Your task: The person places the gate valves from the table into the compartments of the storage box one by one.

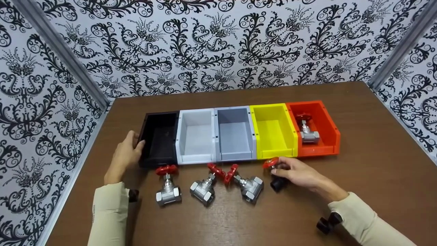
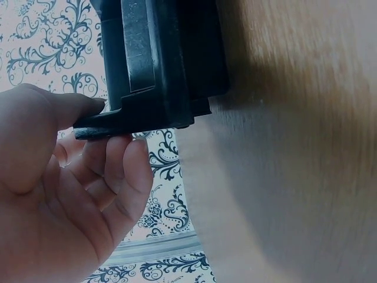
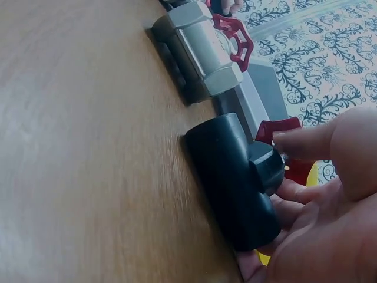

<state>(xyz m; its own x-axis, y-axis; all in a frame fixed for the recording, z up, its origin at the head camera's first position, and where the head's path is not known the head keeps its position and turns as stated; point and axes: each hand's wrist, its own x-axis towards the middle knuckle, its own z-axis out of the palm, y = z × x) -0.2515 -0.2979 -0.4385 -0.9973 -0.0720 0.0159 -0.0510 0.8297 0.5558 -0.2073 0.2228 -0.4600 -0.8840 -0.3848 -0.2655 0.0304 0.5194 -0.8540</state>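
Note:
My left hand [image 1: 124,155] pinches the left side wall of the black bin [image 1: 150,161], thumb on the inner side and fingers outside, as the left wrist view shows. My right hand [image 1: 302,173] grips a valve with a black T-shaped body [image 3: 230,183] and a red handwheel [image 1: 270,163], in front of the yellow bin [image 1: 273,133]. Its body lies at the table surface. Three silver valves with red handwheels lie to its left: one upright-facing valve [image 1: 168,193], one slanted valve [image 1: 205,188] and another slanted valve [image 1: 251,188], the last two with wheels nearly touching.
Joined in a row with the black and yellow bins are a white bin [image 1: 197,138], a grey bin [image 1: 235,135] and a red bin [image 1: 329,133]. A silver valve [image 1: 309,136] sits inside the red one. Patterned walls [image 1: 218,44] enclose the brown table [image 1: 375,164].

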